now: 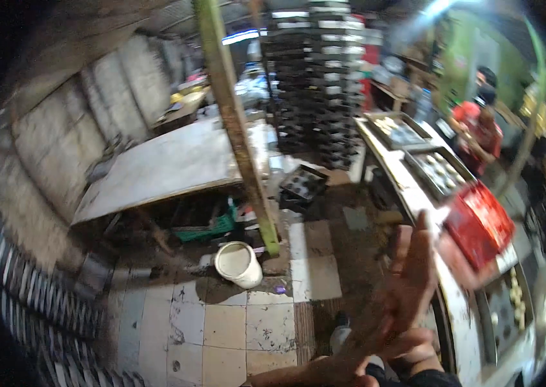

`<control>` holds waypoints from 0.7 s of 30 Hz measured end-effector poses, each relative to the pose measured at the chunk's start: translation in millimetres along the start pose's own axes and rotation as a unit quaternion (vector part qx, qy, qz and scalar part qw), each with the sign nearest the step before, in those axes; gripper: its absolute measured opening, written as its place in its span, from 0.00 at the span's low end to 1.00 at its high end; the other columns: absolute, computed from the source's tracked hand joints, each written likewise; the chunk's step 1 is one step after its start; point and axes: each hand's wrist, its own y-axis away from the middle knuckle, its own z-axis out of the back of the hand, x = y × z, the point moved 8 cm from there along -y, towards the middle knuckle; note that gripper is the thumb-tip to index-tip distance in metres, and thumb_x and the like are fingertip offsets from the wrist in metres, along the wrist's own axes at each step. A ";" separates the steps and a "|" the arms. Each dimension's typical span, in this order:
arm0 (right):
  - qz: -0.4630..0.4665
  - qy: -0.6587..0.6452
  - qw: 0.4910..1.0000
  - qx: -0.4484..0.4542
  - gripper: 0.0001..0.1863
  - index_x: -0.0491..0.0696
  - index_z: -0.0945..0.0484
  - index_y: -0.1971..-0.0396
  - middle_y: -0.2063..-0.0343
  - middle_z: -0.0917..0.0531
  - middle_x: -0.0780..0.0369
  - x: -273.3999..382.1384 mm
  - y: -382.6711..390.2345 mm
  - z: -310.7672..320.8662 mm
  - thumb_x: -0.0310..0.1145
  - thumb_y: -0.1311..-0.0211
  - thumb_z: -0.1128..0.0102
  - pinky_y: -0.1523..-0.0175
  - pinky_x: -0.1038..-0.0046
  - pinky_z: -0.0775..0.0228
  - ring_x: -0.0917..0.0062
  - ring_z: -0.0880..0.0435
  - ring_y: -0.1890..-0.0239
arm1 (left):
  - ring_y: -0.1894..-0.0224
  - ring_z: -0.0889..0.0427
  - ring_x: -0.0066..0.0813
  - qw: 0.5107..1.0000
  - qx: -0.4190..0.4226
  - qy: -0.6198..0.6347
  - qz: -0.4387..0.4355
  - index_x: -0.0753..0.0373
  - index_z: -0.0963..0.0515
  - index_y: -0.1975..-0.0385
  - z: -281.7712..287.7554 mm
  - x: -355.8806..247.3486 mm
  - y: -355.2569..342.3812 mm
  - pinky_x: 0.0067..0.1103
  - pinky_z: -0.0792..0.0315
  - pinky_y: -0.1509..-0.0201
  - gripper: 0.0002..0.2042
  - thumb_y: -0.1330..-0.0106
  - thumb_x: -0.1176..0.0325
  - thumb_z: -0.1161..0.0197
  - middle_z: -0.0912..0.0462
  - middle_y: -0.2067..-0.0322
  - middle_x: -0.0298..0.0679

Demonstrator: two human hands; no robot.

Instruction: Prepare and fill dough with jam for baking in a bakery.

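My left hand (411, 277) is raised beside the right-hand table, its fingers stretched upward and nothing visible in it. Just below it and close against it, my right hand (413, 345) comes up from a dark sleeve; its fingers are hidden or smeared. A red plastic container (479, 222) stands on the white table (431, 213). A blurred skin-coloured shape (466, 264) lies against its near side, and I cannot tell what it is. Nearer to me, a dark baking tray (505, 322) holds small pale dough pieces (516, 297).
Two more trays of dough pieces, a far tray (399, 129) and a middle tray (439, 169), line the table. Across it stands a person in red (482, 138). A post (237, 129), white bucket (239, 264), left table (170, 161) and stacked trays (315, 84) surround the tiled floor.
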 end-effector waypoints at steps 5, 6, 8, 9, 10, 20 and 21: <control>0.006 -0.056 0.973 0.224 0.61 0.39 0.67 0.23 0.22 0.62 0.45 -110.6 -19.4 -20.3 0.73 0.35 0.54 0.20 0.59 0.72 0.55 0.61 0.20 | 0.20 0.65 0.49 0.996 0.080 -0.002 0.042 0.70 0.62 0.23 -23.8 103.5 -48.5 0.40 0.67 0.19 0.56 0.35 0.22 0.75 0.62 0.22 0.55; 0.006 -0.068 0.970 0.233 0.61 0.39 0.67 0.23 0.22 0.62 0.45 -125.9 -17.1 -13.2 0.73 0.35 0.54 0.20 0.59 0.72 0.55 0.61 0.20 | 0.19 0.65 0.49 0.993 0.102 0.001 0.052 0.71 0.62 0.23 -35.1 125.7 -63.0 0.40 0.67 0.19 0.56 0.35 0.21 0.75 0.63 0.22 0.56; -0.111 -0.018 0.954 0.276 0.64 0.39 0.66 0.23 0.22 0.63 0.44 -176.5 -16.9 -6.4 0.80 0.39 0.63 0.20 0.60 0.73 0.54 0.62 0.20 | 0.19 0.67 0.46 0.994 0.103 0.032 0.036 0.73 0.65 0.24 -39.4 171.9 -122.8 0.39 0.66 0.19 0.59 0.38 0.19 0.75 0.66 0.22 0.58; -0.107 -0.061 0.957 0.263 0.64 0.41 0.64 0.23 0.23 0.64 0.43 -199.8 -34.1 -3.6 0.78 0.41 0.56 0.20 0.55 0.76 0.53 0.66 0.20 | 0.19 0.66 0.46 0.992 0.106 0.038 0.048 0.72 0.65 0.24 -52.1 199.9 -130.1 0.41 0.66 0.19 0.58 0.37 0.20 0.74 0.66 0.22 0.56; -0.101 -0.101 0.958 0.249 0.64 0.42 0.61 0.22 0.23 0.66 0.43 -223.5 -57.0 2.8 0.76 0.42 0.49 0.21 0.51 0.80 0.52 0.70 0.20 | 0.19 0.65 0.46 0.991 0.111 0.046 0.060 0.70 0.65 0.23 -65.9 227.5 -137.0 0.42 0.67 0.20 0.57 0.35 0.21 0.72 0.66 0.22 0.55; -0.065 0.085 0.991 0.078 0.49 0.40 0.30 0.40 0.29 0.38 0.42 -400.0 -268.4 39.3 0.75 0.33 0.70 0.22 0.47 0.58 0.51 0.44 0.25 | 0.24 0.42 0.45 0.828 0.403 0.003 0.390 0.68 0.42 0.27 -61.6 463.3 -63.6 0.36 0.47 0.24 0.37 0.21 0.40 0.64 0.41 0.27 0.55; -0.100 0.082 0.989 0.073 0.47 0.40 0.25 0.47 0.33 0.33 0.42 -425.3 -267.9 30.3 0.74 0.33 0.68 0.24 0.48 0.53 0.52 0.39 0.27 | 0.28 0.34 0.45 0.832 0.358 0.052 0.421 0.67 0.36 0.30 -44.3 504.4 -56.7 0.34 0.40 0.27 0.31 0.20 0.46 0.62 0.33 0.32 0.54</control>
